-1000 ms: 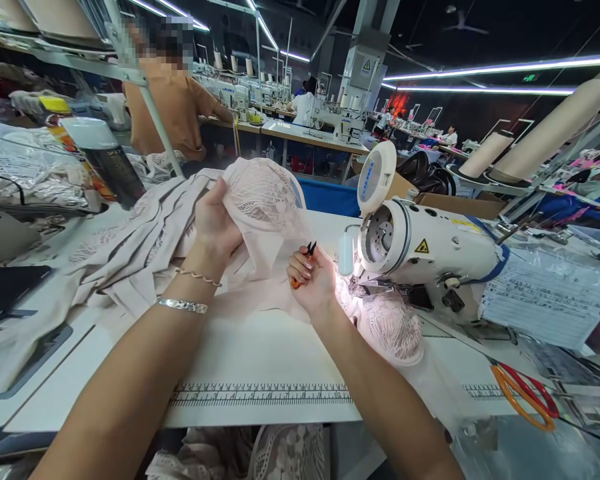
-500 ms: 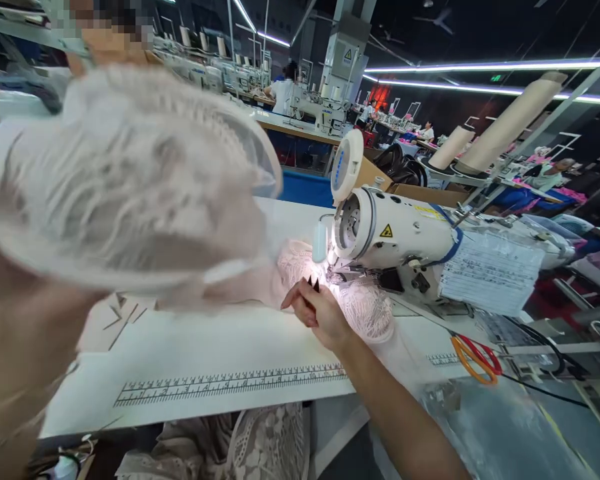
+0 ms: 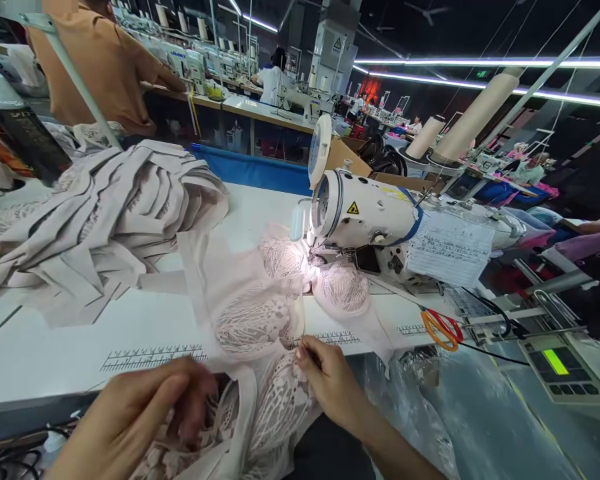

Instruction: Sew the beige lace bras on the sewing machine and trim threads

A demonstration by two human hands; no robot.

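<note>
Here, pale lace fabric is pinched at its border between the thumb and forefinger of the right hand, at the near edge of a white table. More of the lace is bunched beneath the left hand, whose fingers are curled and blurred; whether anything is gripped by them cannot be told. Just beyond the right hand, a rounded lace cup is laid over the table's edge; whether it is joined to the pinched piece cannot be made out. Farther beyond that hand, a white sewing machine is seen, with two more lace cups brightly lit on either side of its needle area. A handwritten sheet is fixed to the machine. To the right of the right hand, scissors with orange and red handles are placed. Just beyond the left hand, a ruler scale is marked on the table, and farther beyond, a heap of pale fabric pieces is piled. Well beyond the left hand, a person in a brown top is seen from behind.
</note>
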